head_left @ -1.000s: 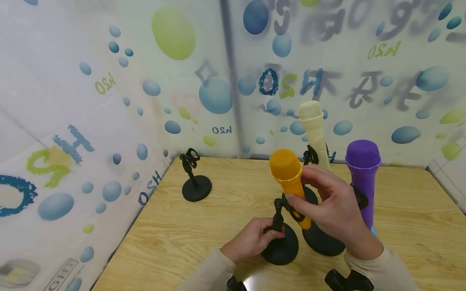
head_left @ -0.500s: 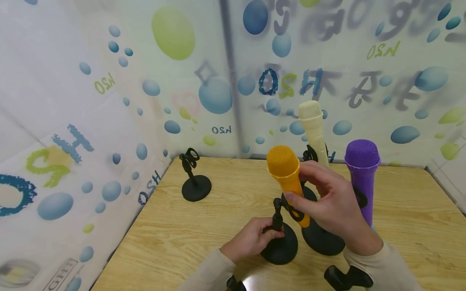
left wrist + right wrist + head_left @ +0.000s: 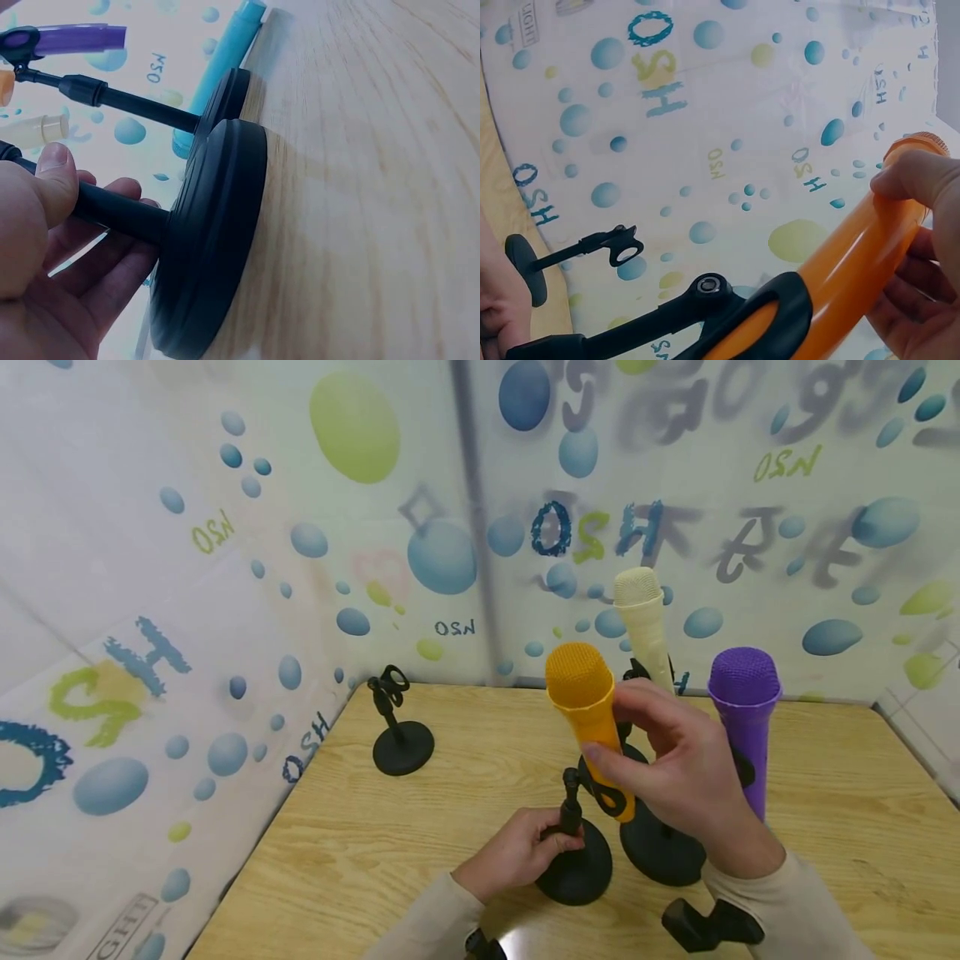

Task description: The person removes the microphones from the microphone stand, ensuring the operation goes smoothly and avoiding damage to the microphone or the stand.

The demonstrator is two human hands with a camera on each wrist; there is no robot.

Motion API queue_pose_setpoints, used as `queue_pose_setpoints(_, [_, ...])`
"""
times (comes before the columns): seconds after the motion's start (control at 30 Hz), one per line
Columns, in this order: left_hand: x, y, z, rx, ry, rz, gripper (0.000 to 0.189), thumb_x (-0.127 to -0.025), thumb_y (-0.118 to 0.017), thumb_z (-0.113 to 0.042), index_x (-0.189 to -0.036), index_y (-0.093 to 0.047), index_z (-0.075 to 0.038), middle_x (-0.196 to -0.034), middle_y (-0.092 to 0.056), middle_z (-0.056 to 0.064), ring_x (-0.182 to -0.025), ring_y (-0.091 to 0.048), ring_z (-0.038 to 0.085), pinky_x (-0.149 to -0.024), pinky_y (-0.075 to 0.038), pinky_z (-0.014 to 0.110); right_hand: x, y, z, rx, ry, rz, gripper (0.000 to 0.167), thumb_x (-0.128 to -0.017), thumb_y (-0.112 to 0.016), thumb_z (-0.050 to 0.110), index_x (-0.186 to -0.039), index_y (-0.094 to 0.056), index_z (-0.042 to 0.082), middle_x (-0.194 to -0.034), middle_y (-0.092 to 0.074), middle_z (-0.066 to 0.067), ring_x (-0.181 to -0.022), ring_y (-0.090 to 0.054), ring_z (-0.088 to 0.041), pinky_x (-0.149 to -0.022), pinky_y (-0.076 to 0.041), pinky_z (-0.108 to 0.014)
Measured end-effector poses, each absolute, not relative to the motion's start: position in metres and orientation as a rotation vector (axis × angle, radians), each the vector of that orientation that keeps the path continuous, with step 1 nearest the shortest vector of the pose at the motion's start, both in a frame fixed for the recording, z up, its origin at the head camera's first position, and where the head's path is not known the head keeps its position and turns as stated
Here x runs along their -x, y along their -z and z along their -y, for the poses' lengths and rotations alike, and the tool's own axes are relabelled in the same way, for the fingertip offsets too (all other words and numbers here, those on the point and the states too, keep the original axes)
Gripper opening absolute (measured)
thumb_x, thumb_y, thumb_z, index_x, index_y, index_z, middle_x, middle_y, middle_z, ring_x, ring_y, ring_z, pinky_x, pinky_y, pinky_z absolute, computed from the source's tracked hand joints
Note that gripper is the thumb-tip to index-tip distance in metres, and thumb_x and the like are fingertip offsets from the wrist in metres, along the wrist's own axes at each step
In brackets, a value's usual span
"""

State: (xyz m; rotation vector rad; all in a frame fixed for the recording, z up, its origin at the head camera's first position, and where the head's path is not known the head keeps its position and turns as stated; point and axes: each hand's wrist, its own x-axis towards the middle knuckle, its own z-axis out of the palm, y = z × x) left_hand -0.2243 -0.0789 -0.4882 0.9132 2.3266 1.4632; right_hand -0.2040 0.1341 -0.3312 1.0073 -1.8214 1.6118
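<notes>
My right hand [image 3: 686, 768] pinches an orange microphone [image 3: 588, 714] below its mesh head, thumb on the near side. The microphone leans left, its lower body inside the black clip [image 3: 789, 307] of a small stand [image 3: 573, 881]. My left hand [image 3: 517, 852] grips this stand by its pole [image 3: 124, 214], just above the round base. In the left wrist view the base stands on the table. Behind my right hand, a cream microphone [image 3: 641, 618] and a purple microphone [image 3: 746, 718] stand tilted in other stands; their lower parts are partly hidden.
A stand [image 3: 402, 747] with a bare clip is at the table's far left. A light-blue cylinder [image 3: 225, 67] lies behind the stands in the left wrist view. Printed cloth walls [image 3: 360, 568] border the wooden table [image 3: 345, 852] at the back and left.
My right hand has moved slightly up and left, and the orange microphone has risen with it in the clip. My left hand keeps its grip on the stand.
</notes>
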Motion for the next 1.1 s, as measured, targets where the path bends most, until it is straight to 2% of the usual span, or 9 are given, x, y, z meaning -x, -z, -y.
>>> queue_pose_setpoints(0.63, [0.224, 0.489, 0.079, -0.947, -1.456, -2.341, 0.015, -0.106, -0.069, -0.015, -0.110, -0.077, -0.003, -0.116, -0.080, 0.014, -0.109, -0.070, 0.002, -0.099, -0.057, 0.020, 0.204, 0.313, -0.128, -0.968, -1.626, 1.805, 0.052, -0.075, -0.080, -0.028, -0.122, -0.074, -0.007, -0.120, -0.075, -0.004, -0.106, -0.073, -0.014, -0.099, -0.059, -0.019])
queue_pose_setpoints(1.1, [0.223, 0.488, 0.079, -0.919, -1.455, -2.349, 0.014, -0.105, -0.069, -0.015, -0.110, -0.077, -0.004, -0.116, -0.080, 0.012, -0.109, -0.069, 0.002, -0.099, -0.056, 0.020, 0.203, 0.299, -0.125, -0.885, -1.556, 1.893, 0.053, -0.077, -0.082, -0.024, -0.125, -0.075, -0.002, -0.118, -0.075, -0.004, -0.104, -0.073, -0.014, -0.094, -0.060, -0.019])
